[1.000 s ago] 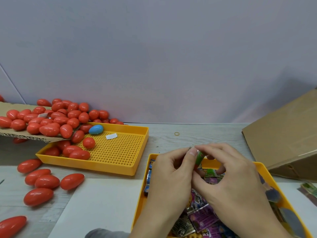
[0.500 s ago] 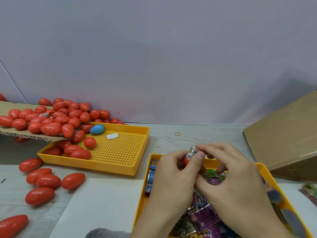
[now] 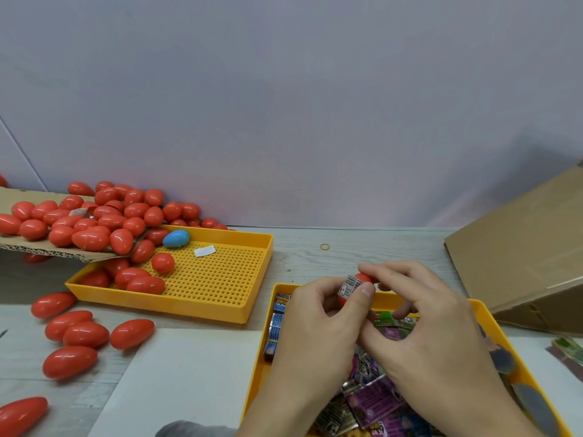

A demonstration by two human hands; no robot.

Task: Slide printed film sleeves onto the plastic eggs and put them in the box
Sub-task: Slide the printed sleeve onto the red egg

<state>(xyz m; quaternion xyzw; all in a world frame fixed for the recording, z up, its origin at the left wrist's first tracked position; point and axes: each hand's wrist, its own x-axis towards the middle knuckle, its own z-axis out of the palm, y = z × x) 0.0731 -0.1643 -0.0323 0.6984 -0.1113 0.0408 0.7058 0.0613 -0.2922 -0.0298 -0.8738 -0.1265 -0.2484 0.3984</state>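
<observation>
Both hands meet above the right yellow tray (image 3: 482,313). My left hand (image 3: 318,329) and my right hand (image 3: 432,326) together pinch one red plastic egg (image 3: 362,277), which wears a printed film sleeve (image 3: 350,285) around its middle. The egg's red tip shows between the fingertips; the rest is hidden by fingers. Flat printed sleeves (image 3: 372,402) in purple, green and blue fill that tray under my hands. A cardboard box (image 3: 520,247) lies tilted at the right.
A perforated yellow tray (image 3: 220,279) at left holds red eggs and one blue egg (image 3: 176,238). A cardboard flap (image 3: 38,247) heaped with red eggs overhangs it. Loose red eggs (image 3: 85,334) lie on the table at left. A white sheet (image 3: 176,380) lies in front.
The sleeve has slid further onto the egg, and the red tip now pokes out beyond it. Both hands stayed in place above the tray.
</observation>
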